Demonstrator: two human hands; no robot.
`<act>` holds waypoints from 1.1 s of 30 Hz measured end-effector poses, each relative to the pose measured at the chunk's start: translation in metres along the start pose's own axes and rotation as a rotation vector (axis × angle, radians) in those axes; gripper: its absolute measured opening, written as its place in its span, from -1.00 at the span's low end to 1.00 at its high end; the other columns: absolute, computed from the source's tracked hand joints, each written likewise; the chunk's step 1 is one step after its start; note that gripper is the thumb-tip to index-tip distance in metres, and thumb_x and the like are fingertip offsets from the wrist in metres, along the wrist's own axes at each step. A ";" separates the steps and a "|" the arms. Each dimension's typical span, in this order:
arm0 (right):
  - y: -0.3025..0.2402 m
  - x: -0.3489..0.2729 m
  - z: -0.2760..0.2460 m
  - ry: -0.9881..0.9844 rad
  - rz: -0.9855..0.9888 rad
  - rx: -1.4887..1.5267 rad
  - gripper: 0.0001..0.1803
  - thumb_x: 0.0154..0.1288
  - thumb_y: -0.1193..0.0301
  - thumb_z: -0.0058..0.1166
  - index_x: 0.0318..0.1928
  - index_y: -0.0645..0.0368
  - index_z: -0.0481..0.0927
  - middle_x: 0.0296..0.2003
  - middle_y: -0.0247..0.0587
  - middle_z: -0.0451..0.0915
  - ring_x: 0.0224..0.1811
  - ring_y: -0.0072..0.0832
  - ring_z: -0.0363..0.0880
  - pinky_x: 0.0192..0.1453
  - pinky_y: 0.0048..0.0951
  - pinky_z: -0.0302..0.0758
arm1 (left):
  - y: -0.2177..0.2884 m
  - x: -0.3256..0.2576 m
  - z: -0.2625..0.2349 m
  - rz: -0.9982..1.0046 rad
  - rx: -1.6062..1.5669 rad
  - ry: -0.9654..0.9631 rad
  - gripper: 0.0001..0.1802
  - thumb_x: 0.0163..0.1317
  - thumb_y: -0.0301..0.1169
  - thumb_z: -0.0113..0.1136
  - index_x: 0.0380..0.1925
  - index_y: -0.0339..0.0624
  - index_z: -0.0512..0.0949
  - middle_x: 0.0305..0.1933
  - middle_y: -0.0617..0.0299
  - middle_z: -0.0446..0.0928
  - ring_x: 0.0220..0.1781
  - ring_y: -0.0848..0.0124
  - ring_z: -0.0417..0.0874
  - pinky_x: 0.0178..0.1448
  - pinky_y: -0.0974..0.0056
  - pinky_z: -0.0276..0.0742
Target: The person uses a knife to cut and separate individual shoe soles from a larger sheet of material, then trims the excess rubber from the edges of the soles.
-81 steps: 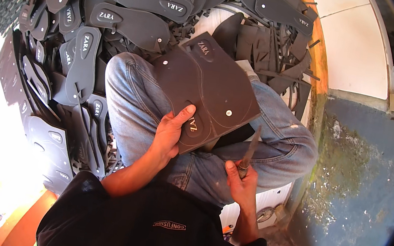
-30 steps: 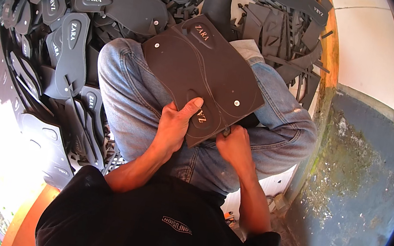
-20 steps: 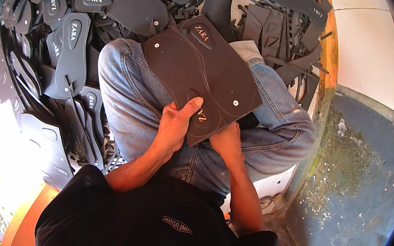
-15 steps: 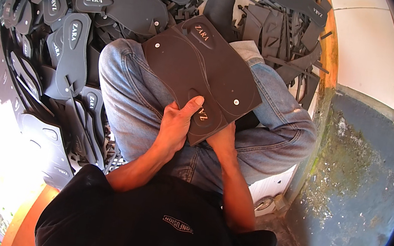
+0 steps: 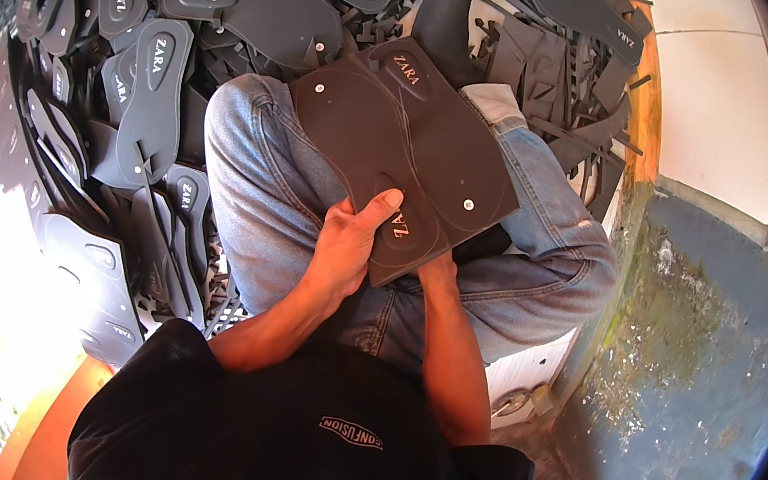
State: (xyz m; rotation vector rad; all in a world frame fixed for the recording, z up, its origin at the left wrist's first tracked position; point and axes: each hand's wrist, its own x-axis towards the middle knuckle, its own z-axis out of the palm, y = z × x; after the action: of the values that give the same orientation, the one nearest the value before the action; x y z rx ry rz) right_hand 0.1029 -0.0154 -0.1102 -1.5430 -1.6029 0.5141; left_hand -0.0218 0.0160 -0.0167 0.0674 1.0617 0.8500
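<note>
A dark sheet of sole foam (image 5: 453,166) lies tilted above my lap, marked with two sandal sole outlines set head to toe. Each outline has a raised oval heel pad with printed letters and a pale round dot near the toe. My left hand (image 5: 346,240) grips the sheet's near left edge, thumb pressed flat on the lower heel pad and fingers out of sight underneath. Beneath the near right edge is my right hand (image 5: 439,273); the sheet covers its fingers, so I cannot see what they do.
Loose black soles (image 5: 249,10) are heaped ahead and to my left. Thin foam offcuts (image 5: 551,67) lie at the far right. An uncut-looking sheet (image 5: 90,268) rests at the left. Beyond a wooden edge (image 5: 648,130) on the right is a stained grey-blue floor (image 5: 717,316).
The whole view has shifted slightly, so most things sit a little further right. The left hand keeps its hold on the sheet; the right hand stays under it.
</note>
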 end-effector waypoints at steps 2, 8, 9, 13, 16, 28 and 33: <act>0.001 0.004 0.001 -0.005 -0.009 -0.003 -0.68 0.18 0.23 0.13 -0.18 0.21 0.57 -0.35 -0.17 0.59 -0.34 -0.32 0.56 -0.29 -0.31 0.45 | 0.002 -0.001 -0.005 -0.009 0.018 0.001 -0.67 0.21 -0.33 0.22 -0.12 -0.33 0.48 -0.15 0.16 0.56 -0.17 0.44 0.61 -0.07 0.36 0.58; 0.005 0.018 0.002 -0.021 0.001 -0.005 -0.68 0.20 0.22 0.12 -0.19 0.22 0.56 -0.38 -0.18 0.58 -0.38 -0.35 0.55 -0.33 -0.34 0.43 | 0.008 -0.006 -0.011 -0.048 0.010 -0.009 -0.65 0.18 -0.31 0.26 -0.12 -0.31 0.49 -0.17 0.16 0.57 -0.18 0.43 0.62 -0.10 0.37 0.60; 0.006 0.021 0.002 -0.028 0.011 -0.005 -0.68 0.20 0.22 0.12 -0.20 0.22 0.56 -0.39 -0.18 0.57 -0.39 -0.36 0.54 -0.34 -0.34 0.43 | 0.009 -0.006 -0.013 -0.059 0.013 -0.011 -0.65 0.18 -0.31 0.26 -0.12 -0.31 0.49 -0.17 0.17 0.57 -0.18 0.44 0.62 -0.10 0.37 0.60; 0.009 0.034 0.002 -0.060 0.064 -0.003 -0.68 0.21 0.21 0.11 -0.21 0.23 0.55 -0.41 -0.19 0.57 -0.42 -0.38 0.53 -0.36 -0.36 0.42 | 0.009 -0.006 -0.028 -0.087 0.019 -0.029 -0.65 0.16 -0.31 0.27 -0.13 -0.29 0.50 -0.19 0.19 0.59 -0.22 0.45 0.64 -0.13 0.37 0.61; 0.007 0.041 0.001 -0.089 0.110 0.001 -0.68 0.22 0.20 0.10 -0.22 0.23 0.55 -0.43 -0.20 0.56 -0.44 -0.39 0.53 -0.39 -0.38 0.41 | 0.012 -0.009 -0.036 -0.096 0.007 -0.062 -0.65 0.16 -0.31 0.28 -0.13 -0.29 0.51 -0.21 0.19 0.60 -0.25 0.45 0.65 -0.14 0.36 0.62; -0.014 0.055 -0.004 -0.198 0.347 0.020 -0.67 0.25 0.18 0.08 -0.26 0.25 0.53 -0.50 -0.23 0.54 -0.52 -0.45 0.49 -0.47 -0.44 0.38 | 0.030 -0.023 -0.062 -0.128 0.051 -0.132 -0.66 0.13 -0.29 0.31 -0.15 -0.24 0.54 -0.26 0.22 0.61 -0.28 0.46 0.66 -0.19 0.40 0.63; -0.038 0.075 0.008 -0.291 0.456 0.068 -0.66 0.26 0.17 0.07 -0.27 0.26 0.52 -0.53 -0.24 0.53 -0.56 -0.47 0.48 -0.51 -0.46 0.36 | 0.045 -0.039 -0.102 -0.202 0.292 -0.216 -0.69 0.12 -0.29 0.32 -0.21 -0.23 0.57 -0.29 0.30 0.62 -0.24 0.55 0.61 -0.13 0.43 0.55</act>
State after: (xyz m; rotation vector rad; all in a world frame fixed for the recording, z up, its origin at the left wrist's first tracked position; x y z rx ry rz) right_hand 0.0811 0.0517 -0.0646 -1.8521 -1.4169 1.0725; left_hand -0.1365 -0.0126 -0.0211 0.2866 0.9635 0.4899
